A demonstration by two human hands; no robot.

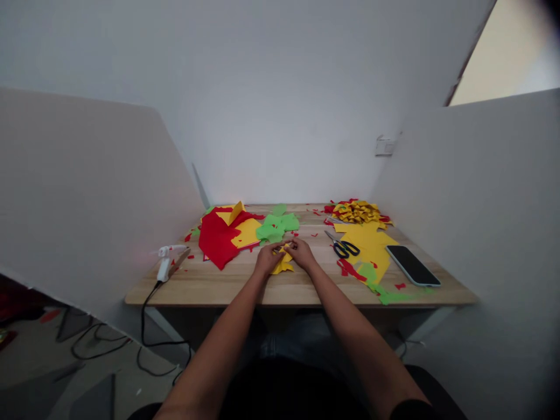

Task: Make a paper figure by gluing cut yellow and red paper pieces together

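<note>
A pale wall [280,105] rises behind a wooden table [210,291], with a white panel [87,192] closing off the left side and another panel [481,204] the right. At the table's near middle, the left hand [266,260] and the right hand [301,254] are close together, their fingers pinched on a small yellow piece [283,266] between them.

Judging by how things lie, the work is partly done: a heap of crumpled or folded yellow pieces [356,211] is gathered at the far right, while the one in the hands looks unfinished. Material remains: a large red sheet [219,239] and a yellow sheet [247,233] overlap on the left, green pieces [277,226] lie just beyond the hands, and a broad cut yellow sheet [371,248] spreads on the right. Scissors [336,240] rest by that sheet's left edge, a phone [412,265] lies to its right, and a glue gun [164,265] sits at the left edge, its cord [143,321] dropping off the table.

The fingers hide the far part of the held piece, so its fold or join cannot be made out. The heap is too tangled to count, and whether the sheets are felt or paper is unclear.
</note>
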